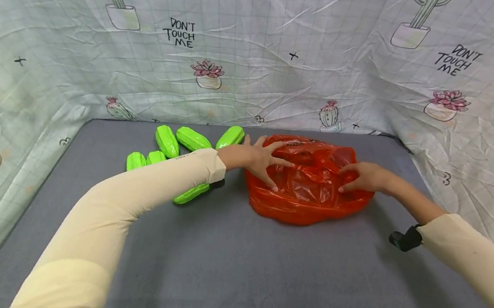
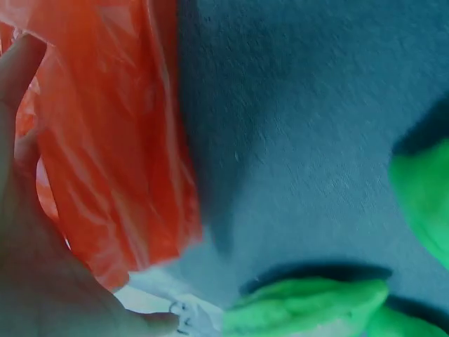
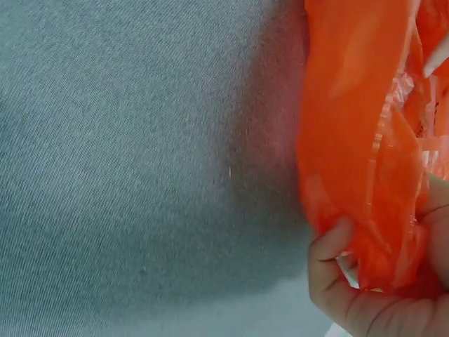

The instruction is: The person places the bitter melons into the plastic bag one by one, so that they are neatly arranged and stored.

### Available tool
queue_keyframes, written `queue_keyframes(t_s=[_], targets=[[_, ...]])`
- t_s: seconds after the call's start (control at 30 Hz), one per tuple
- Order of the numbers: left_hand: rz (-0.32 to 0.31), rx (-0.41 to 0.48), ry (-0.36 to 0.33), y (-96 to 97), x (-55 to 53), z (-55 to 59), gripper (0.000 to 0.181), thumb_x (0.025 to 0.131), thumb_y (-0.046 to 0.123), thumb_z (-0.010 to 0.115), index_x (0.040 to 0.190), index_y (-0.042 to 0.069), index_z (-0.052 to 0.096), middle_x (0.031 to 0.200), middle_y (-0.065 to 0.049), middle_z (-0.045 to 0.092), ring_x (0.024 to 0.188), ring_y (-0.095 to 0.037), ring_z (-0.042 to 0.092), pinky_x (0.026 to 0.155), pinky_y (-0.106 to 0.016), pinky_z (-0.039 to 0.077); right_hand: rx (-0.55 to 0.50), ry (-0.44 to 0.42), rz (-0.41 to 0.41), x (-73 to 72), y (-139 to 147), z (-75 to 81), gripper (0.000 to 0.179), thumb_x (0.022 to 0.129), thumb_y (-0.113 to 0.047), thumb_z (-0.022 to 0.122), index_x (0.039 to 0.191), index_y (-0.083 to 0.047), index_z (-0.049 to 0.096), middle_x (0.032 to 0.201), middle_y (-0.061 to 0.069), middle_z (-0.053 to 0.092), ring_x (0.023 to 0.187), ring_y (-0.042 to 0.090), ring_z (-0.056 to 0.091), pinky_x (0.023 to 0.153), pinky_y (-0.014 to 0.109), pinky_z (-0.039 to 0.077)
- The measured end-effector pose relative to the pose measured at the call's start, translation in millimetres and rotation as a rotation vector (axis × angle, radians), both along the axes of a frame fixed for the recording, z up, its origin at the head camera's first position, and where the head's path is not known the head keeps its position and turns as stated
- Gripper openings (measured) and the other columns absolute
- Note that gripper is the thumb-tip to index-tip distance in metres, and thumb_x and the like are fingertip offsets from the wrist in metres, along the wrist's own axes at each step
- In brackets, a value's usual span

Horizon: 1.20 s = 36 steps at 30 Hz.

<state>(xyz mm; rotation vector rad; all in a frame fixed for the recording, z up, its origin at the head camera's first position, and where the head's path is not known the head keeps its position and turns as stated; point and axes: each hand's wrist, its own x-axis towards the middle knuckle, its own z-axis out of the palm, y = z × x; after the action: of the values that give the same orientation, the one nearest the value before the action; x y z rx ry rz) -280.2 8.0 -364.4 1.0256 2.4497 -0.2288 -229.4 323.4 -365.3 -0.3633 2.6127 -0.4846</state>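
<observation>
Bag (image 1: pixel 297 210), red: left hand (image 1: pixel 261 160) spread wide, perhaps touching; right hand (image 1: pixel 366 177) gripping edge.

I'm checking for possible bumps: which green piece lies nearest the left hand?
The rightmost green piece in the head view, its upper end beside the left hand; the others visible lie farther left.
</observation>
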Motion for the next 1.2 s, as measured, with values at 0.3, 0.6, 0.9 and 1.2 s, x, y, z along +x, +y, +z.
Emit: queue_keyframes(t_s=[0.3,0.6,0.9,1.2], targets=[[0.076,-0.128,-0.025,-13.0,7.0,-8.1,0.085,0.090,0.062,0.065,0.159,0.051,0.018,0.170,0.005,-0.016,0.153,-0.041,-0.018,0.112,-0.077,-0.001,0.094,0.180,0.193,-0.5,3.2,-5.2,0.058,0.080,-0.009,0.086,0.131,0.006,0.063,0.128,0.039,0.056,0.122,0.058,0.050,0.101,0.068,0.041],[0.039,0.117,-0.036,-36.3,-11.7,1.5,0.080,0.082,0.052,0.079,0.153,0.038,0.044,0.170,-0.007,-0.010,0.152,-0.044,-0.004,0.116,-0.068,0.020,-0.047,0.115,0.142,4.5,18.0,-10.4,0.061,0.086,-0.019,0.082,0.138,0.002,0.058,0.140,0.036,0.050,0.131,0.056,0.042,0.106,0.069,0.035],[0.126,0.346,-0.131,-51.3,-21.8,4.2,0.056,0.093,0.030,0.074,0.144,0.013,0.057,0.152,-0.026,0.038,0.142,-0.043,0.029,0.112,-0.052,0.037,-0.304,-0.199,0.022,7.4,24.7,-3.1,0.056,0.098,-0.019,0.069,0.149,-0.006,0.049,0.149,0.025,0.042,0.129,0.040,0.040,0.101,0.046,0.044],[0.145,0.276,-0.164,-55.5,-8.1,-0.3,0.081,0.088,0.040,0.078,0.150,-0.001,0.047,0.139,-0.023,0.044,0.125,-0.032,0.046,0.105,-0.039,0.044,-0.197,-0.069,0.015,6.3,39.3,-8.2,0.054,0.097,-0.018,0.071,0.142,0.005,0.054,0.148,0.035,0.040,0.135,0.052,0.035,0.110,0.070,0.029]])
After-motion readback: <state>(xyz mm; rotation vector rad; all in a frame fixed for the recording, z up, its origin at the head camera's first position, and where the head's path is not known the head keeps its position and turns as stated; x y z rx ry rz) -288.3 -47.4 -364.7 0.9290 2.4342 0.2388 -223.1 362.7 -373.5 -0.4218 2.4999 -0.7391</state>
